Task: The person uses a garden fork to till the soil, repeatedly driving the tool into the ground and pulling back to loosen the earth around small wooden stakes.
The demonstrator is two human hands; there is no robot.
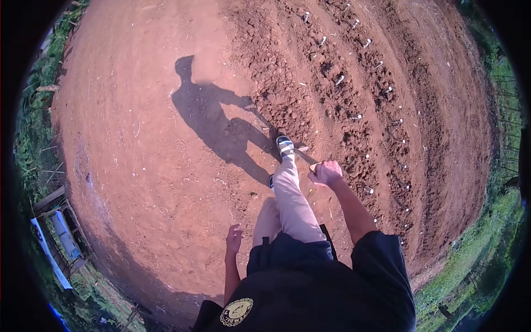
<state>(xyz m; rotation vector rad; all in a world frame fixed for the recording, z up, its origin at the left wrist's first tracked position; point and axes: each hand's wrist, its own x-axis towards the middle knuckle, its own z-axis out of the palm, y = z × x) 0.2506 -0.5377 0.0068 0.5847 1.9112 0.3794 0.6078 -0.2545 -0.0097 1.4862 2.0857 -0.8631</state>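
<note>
Outdoors, reddish-brown bare earth (149, 182) spreads around both hands: fairly smooth and dusty ahead and to the left of the left hand (234, 238), broken into coarse, crumbly clods (287, 105) ahead of the right hand (326, 172). Beyond and to the right of that hand run ridged rows dotted with small whitish pieces (339, 80).

The right hand is closed around a slim, straight, brown wooden-looking tool handle (306, 157), which slants forward and left from the fist to near a dark-and-white striped shoe (285, 146); the shape of its far end is unclear. The left hand hangs loosely open, fingers slightly bent, beside beige cloth trousers (293, 196). Far left of it stands a weathered wooden structure with blue-white flat panels (67, 235), amid leafy green vegetation (36, 133).
</note>
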